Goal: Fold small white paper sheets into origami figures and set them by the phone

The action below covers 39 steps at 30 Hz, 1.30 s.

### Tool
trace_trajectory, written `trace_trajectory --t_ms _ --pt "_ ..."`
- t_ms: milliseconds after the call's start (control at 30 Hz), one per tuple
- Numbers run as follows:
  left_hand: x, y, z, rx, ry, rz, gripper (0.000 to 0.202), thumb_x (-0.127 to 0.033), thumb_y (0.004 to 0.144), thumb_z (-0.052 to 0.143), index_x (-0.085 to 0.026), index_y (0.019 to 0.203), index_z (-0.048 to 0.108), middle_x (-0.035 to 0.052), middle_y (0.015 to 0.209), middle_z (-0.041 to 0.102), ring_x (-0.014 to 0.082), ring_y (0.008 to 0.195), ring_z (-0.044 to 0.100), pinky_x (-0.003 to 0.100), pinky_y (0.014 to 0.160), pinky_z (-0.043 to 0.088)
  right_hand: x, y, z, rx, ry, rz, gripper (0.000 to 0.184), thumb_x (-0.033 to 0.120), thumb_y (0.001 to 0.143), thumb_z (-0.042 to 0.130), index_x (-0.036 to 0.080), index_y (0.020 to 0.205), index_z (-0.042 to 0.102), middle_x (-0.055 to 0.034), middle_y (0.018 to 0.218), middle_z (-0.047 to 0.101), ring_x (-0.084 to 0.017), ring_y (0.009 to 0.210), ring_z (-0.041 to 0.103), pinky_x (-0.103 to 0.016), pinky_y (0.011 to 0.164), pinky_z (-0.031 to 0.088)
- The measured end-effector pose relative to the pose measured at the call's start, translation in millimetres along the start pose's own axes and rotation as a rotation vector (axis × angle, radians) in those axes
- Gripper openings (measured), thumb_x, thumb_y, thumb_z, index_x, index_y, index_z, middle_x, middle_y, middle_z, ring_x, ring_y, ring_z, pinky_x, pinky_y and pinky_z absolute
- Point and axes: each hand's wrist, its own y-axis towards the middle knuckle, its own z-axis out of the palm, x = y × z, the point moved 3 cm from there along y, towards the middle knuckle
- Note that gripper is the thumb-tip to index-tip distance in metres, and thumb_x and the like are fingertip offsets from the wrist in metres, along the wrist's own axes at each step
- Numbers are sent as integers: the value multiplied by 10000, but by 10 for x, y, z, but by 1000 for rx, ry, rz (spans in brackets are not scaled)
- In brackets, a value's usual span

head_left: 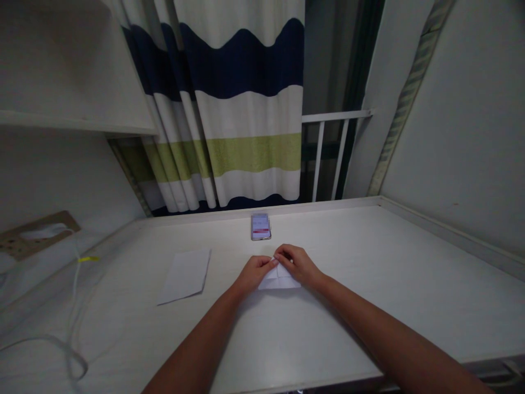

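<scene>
A small white sheet of paper (279, 280), creased and folded toward a point at its top, is between my two hands above the white table. My left hand (255, 273) pinches its upper left edge, with the thumb lying on the paper. On the other side, my right hand (298, 264) has its thumb and bent fingers closed on the paper's top corner. The fingertips of both hands nearly meet there. Part of the fold is hidden beneath the fingers. The paper's lower edge faces me and is straight.
A phone (261, 226) with a lit screen lies beyond my hands. Left of them rests a stack of white paper (186, 275). A white cable (74, 295) runs down from a power strip (43, 232) at the left wall. Behind the table hangs a striped curtain (254, 115).
</scene>
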Motion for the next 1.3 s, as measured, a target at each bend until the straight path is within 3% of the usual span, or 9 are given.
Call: trace_trajectory --t_ms 167,400,633,933,1167,1300 --pt "11 10 -6 -15 88 32 438 -542 607 526 -115 514 507 -48 476 353 66 476 310 203 447 210 -63 22 44 28 179 90 196 300 751 472 141 655 531 15 580 494 -91 545 428 -204 508 328" --pt "23 22 -5 -6 152 47 440 -545 621 511 -125 497 468 -54 467 308 64 474 287 203 438 196 -14 5 43 4 160 84 213 306 757 457 146 622 495 37 540 422 -77 509 370 -202 484 294" --pt "7 10 -6 3 120 41 437 -541 629 502 -116 530 498 -47 486 348 69 485 315 203 445 215 -96 23 82 -8 267 118 202 329 736 485 146 657 519 19 589 488 -89 548 430 -208 517 335" --pt "28 1 22 88 38 -40 454 -564 588 535 -116 525 491 -51 464 364 56 441 305 197 415 191 -17 -3 55 -32 94 75 196 278 746 455 149 604 497 29 541 440 -82 512 395 -203 487 311" --pt "54 14 9 55 13 -41 463 -564 571 550 -102 555 534 -41 479 398 60 449 323 197 422 205 -102 26 96 28 276 148 195 325 711 504 143 647 530 11 588 506 -94 552 443 -214 527 345" --pt "47 10 14 72 19 -40 449 -548 585 549 -99 571 548 -39 483 400 63 457 325 198 432 206 -144 24 103 22 261 124 186 312 718 502 141 650 532 13 583 503 -91 545 435 -212 520 336"
